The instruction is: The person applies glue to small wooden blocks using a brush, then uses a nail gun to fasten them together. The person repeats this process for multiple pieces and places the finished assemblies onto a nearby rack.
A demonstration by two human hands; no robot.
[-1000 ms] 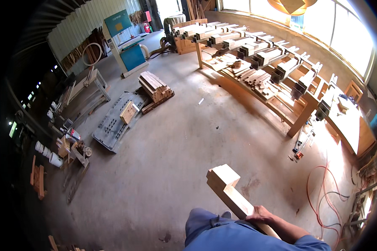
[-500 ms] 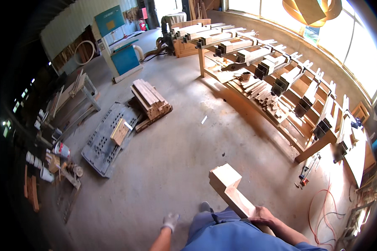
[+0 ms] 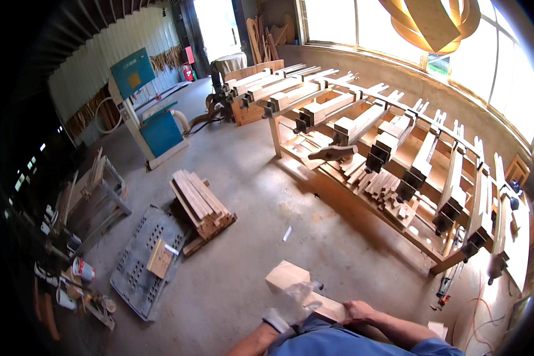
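Observation:
In front of my body is a pale wooden post (image 3: 329, 309) with a thicker block at its far end. My bare right hand (image 3: 359, 312) is closed around its near part. My left hand (image 3: 289, 307), in a whitish glove, lies over the narrower stretch just behind the block. Its fingers are smeared by motion, so their grip cannot be made out. The post's near end is hidden behind my right hand and blue shirt.
At the right stands a long wooden rack (image 3: 391, 228) holding several clamped timbers. Stacked boards (image 3: 202, 204) and a grey perforated pallet (image 3: 137, 276) occupy the floor ahead left, before a teal machine (image 3: 162, 132). An orange hose (image 3: 479, 323) and clamps (image 3: 444, 291) lie right.
My left hand has come up from beside my leg onto the post. The block end has shifted left and lower in view. My right hand has stayed on the post.

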